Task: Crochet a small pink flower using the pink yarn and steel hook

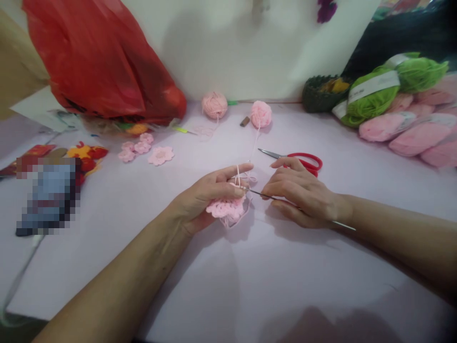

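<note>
My left hand is shut on a small pink crocheted piece, its fingers pinching the edge with a loop of yarn around them. My right hand grips a thin steel crochet hook, whose tip reaches the piece by my left fingers. A pink yarn strand runs up from the work to a pink yarn ball. Red-handled scissors lie just beyond my right fingers, blades pointing left.
A second pink ball and several crocheted pink flowers lie on the lilac tabletop. Green skeins and pink skeins are piled at right. A red plastic bag slumps at back left, by a pixelated object.
</note>
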### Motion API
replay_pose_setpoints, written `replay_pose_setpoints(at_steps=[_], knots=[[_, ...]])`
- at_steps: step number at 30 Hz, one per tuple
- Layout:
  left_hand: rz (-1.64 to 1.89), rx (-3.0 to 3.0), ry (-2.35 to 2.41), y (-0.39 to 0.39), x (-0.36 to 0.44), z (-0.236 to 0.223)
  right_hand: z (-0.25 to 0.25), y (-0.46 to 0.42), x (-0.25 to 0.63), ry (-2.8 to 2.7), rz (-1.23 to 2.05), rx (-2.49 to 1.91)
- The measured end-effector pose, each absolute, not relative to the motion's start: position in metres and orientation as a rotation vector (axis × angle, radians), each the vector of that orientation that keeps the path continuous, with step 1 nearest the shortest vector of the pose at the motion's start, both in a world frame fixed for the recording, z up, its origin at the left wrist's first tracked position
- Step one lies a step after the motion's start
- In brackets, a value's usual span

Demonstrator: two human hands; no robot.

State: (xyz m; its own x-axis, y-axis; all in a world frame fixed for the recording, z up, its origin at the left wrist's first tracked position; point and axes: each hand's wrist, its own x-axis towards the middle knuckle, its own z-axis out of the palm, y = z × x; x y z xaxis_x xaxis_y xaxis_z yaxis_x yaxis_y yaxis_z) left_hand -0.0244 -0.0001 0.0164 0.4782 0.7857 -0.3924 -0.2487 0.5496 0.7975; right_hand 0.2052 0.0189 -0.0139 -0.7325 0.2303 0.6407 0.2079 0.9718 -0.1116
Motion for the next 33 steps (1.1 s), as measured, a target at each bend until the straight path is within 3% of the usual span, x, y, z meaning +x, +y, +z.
replay_pose_setpoints(at_steps=[12, 25, 33], knots=[[0.589, 0.762, 0.812, 0.0028, -0.031, 0.0158, -0.0108, 0.0209, 0.2047, -2.418, -0.061, -0.233], [0.506, 0.686, 0.694, 0.0021, -0.0331, 0.0127, -0.0098, 0.0181, 0.2036, -2.435, 0.039, -0.205], [0.463, 0.769, 0.723, 0.0029, -0.0343, 0.0117, -0.012, 0.0187, 0.2026, -2.424, -0.16, -0.203]])
